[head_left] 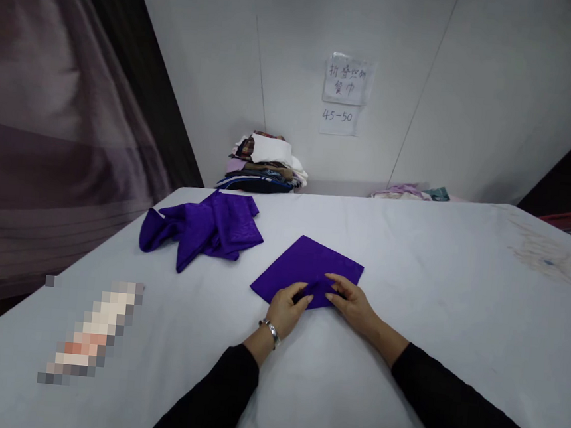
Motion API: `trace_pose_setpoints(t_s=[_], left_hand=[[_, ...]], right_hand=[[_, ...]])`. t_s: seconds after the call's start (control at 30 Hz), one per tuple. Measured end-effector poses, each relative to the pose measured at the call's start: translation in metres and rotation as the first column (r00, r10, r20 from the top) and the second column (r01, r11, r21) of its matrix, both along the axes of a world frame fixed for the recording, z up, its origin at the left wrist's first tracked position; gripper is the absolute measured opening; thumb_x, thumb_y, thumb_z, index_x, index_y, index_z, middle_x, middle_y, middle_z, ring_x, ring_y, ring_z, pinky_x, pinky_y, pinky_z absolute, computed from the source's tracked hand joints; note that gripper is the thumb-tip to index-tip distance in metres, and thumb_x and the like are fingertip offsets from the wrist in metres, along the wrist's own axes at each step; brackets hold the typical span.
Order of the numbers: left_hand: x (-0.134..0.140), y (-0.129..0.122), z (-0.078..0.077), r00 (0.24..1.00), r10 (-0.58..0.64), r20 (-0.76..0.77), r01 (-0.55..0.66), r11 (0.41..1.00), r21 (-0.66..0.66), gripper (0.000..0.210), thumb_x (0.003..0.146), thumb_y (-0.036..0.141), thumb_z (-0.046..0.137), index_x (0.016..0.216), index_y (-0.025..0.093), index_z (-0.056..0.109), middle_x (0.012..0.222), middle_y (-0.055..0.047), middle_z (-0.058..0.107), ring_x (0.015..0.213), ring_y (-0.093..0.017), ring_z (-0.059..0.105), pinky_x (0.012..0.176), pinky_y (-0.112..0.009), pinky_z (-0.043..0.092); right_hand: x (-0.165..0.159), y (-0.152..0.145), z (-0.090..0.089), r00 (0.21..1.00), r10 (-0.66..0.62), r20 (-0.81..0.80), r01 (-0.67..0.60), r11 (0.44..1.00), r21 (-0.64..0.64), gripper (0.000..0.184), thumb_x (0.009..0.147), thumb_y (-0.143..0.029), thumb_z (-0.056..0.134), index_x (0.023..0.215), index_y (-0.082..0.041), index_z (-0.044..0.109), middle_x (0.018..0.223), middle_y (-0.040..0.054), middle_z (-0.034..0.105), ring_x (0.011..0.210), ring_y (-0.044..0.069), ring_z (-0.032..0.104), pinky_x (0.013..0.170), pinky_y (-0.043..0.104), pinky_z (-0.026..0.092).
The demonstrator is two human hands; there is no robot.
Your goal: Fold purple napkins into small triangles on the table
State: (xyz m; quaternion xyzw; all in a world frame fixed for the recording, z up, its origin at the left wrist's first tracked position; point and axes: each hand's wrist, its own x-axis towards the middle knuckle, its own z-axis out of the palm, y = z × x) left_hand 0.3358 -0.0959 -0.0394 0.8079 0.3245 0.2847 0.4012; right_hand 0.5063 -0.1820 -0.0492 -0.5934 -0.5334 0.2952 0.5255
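A purple cloth napkin (301,265), folded into a flat four-cornered shape, lies on the white-covered table in front of me. At its near edge my left hand (288,307) pinches the fabric between thumb and fingers; a silver bracelet circles that wrist. Just to the right, my right hand (350,299) has its thumb and fingers curled onto the same napkin. Between the two hands the cloth is slightly raised and creased. My fingers partly cover the near right side of the napkin.
Several crumpled purple cloths (214,231) lie in a heap at the back left of the table (440,274). A blurred-out patch (95,334) is at the left. Stacked clothes (264,165) stand behind the far edge, below a handwritten sign (347,79) on the wall.
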Motion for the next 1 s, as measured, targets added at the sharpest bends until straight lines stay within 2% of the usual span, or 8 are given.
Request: trace_pose_setpoints(t_s=[0.1,0.2,0.37,0.5,0.67,0.8,1.0], left_hand=[[0.0002,0.0001,-0.0021,0.999,0.05,-0.005,-0.05,0.998,-0.032,0.039,0.073,0.029,0.059,0.112,0.024,0.056,0.088,0.0,0.065,0.085,-0.017,0.058,0.078,-0.03,0.044],[0.0005,-0.0001,-0.0023,0.998,0.065,-0.022,-0.066,0.997,-0.05,0.043,0.073,0.028,0.059,0.116,0.026,0.054,0.085,0.0,0.064,0.087,-0.018,0.059,0.079,-0.032,0.045],[0.0002,-0.0011,0.0001,0.995,0.087,-0.043,-0.09,0.993,-0.076,0.046,0.073,0.027,0.06,0.119,0.025,0.052,0.086,-0.001,0.064,0.088,-0.019,0.059,0.078,-0.033,0.046],[0.0,-0.0022,0.0025,0.994,0.094,-0.053,-0.098,0.992,-0.08,0.046,0.073,0.027,0.06,0.119,0.025,0.052,0.089,-0.002,0.064,0.091,-0.019,0.059,0.08,-0.033,0.046],[-0.0006,-0.0029,0.0045,0.995,0.073,-0.067,-0.078,0.994,-0.075,0.047,0.074,0.025,0.059,0.121,0.025,0.051,0.088,-0.003,0.066,0.092,-0.02,0.06,0.082,-0.035,0.046],[-0.0026,-0.0023,0.0019,0.996,0.056,-0.065,-0.059,0.997,-0.048,0.051,0.074,0.027,0.06,0.124,0.028,0.048,0.101,-0.004,0.065,0.098,-0.02,0.058,0.087,-0.037,0.044],[-0.0065,0.001,-0.0021,0.998,-0.049,-0.045,0.051,0.997,0.049,0.054,0.076,0.023,0.056,0.128,0.031,0.042,0.124,-0.001,0.055,0.107,-0.019,0.053,0.094,-0.038,0.04]], right_hand=[[-0.0003,0.0,0.0009,1.0,0.014,-0.018,-0.013,1.0,0.01,0.044,0.078,-0.029,0.057,0.121,-0.025,0.049,0.071,-0.0024,0.049,0.064,0.013,0.047,0.06,0.027,0.042],[-0.0002,0.0001,0.0017,1.0,0.022,-0.015,-0.022,1.0,0.007,0.047,0.078,-0.03,0.056,0.123,-0.026,0.046,0.075,-0.0012,0.051,0.068,0.014,0.049,0.064,0.029,0.043],[0.0004,0.0003,0.0024,1.0,0.003,0.013,-0.004,0.999,0.038,0.054,0.076,-0.028,0.059,0.127,-0.026,0.043,0.092,0.0016,0.054,0.087,0.017,0.051,0.08,0.033,0.042],[-0.0007,-0.0004,0.0042,0.999,0.044,-0.003,-0.043,0.999,0.03,0.054,0.078,-0.028,0.057,0.129,-0.025,0.04,0.079,-0.0014,0.053,0.073,0.014,0.05,0.071,0.03,0.043],[-0.002,-0.001,0.0058,1.0,0.004,0.02,-0.004,1.0,0.007,0.052,0.078,-0.028,0.056,0.128,-0.025,0.042,0.072,-0.0029,0.048,0.065,0.013,0.046,0.061,0.027,0.042],[-0.0019,0.0011,0.004,1.0,-0.016,0.017,0.016,1.0,0.002,0.052,0.077,-0.026,0.056,0.128,-0.025,0.042,0.07,-0.0037,0.045,0.063,0.012,0.043,0.06,0.026,0.04],[-0.0021,0.0054,-0.002,0.998,-0.064,0.015,0.065,0.998,-0.028,0.053,0.077,-0.026,0.055,0.129,-0.026,0.042,0.07,-0.0041,0.045,0.063,0.012,0.044,0.059,0.026,0.04]])
